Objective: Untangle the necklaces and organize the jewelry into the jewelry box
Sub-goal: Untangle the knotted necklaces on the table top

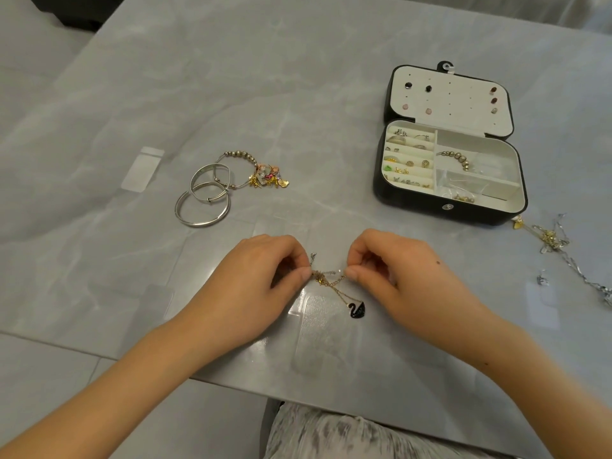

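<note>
Both of my hands are low over the near part of the grey table [265, 77], almost meeting. My left hand [255, 279] pinches one side of a small tangle of gold chains [326, 276] between thumb and forefinger. My right hand [397, 276] pinches the other side the same way, with the other fingers curled in. The knot is stretched between my fingertips, and a black swan pendant [357, 309] trails from it on a fine chain, below my right thumb. I cannot tell whether the pendant touches the tabletop.

The jewelry box [414, 203] stands open farther out on my right, its lid laid back with stud earrings pinned in it. Rings and small earrings fill the rows on its left side, and a beaded bracelet [455, 158] lies in the upper right compartment.

Farther out on my left, silver bangles [202, 197] overlap one another and touch a charm bracelet [251, 170]. A clear plastic pouch [142, 168] lies to their left. Another heap of tangled chains [551, 240] lies at the right, near the box's front corner.
</note>
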`<state>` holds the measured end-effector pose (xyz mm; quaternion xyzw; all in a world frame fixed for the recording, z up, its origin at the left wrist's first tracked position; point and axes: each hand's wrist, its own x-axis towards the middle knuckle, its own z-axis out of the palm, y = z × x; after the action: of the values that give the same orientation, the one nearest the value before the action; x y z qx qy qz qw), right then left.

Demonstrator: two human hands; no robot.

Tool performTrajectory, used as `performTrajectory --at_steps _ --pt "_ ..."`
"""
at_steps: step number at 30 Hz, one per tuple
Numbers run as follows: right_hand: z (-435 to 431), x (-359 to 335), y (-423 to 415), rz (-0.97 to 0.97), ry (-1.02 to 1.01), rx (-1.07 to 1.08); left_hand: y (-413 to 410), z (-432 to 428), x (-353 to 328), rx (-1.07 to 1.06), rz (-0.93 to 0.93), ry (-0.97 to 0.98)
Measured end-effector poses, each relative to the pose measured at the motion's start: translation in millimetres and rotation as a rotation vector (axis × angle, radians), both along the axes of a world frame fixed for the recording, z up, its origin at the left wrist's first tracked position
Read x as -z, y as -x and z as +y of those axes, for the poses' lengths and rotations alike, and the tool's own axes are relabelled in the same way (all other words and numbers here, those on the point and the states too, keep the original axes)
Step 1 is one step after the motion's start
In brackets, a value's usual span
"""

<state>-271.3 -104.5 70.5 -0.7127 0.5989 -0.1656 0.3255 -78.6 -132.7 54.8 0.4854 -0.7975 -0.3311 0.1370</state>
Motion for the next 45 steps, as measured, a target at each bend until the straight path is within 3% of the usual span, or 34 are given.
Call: performTrajectory --at_steps 8,21,26,36,45 --pt "8 4 -3 0.025 0.017 -0.039 0 -1 -8 -0.054 0.091 -0.138" --pt "27 17 -23 0.181 0.242 -0.154 -4 -6 -11 -0.113 0.159 -0.316" --pt "16 18 -24 0.166 0.322 -0.002 -4 -6 -11 -0.080 0.176 -0.310" --pt "6 28 -35 0.163 0.340 -0.001 -7 -4 -9 -0.058 0.172 -0.297" --pt "3 23 -26 0.116 0.256 0.071 -5 -3 -7 -0.034 -0.021 -0.122"
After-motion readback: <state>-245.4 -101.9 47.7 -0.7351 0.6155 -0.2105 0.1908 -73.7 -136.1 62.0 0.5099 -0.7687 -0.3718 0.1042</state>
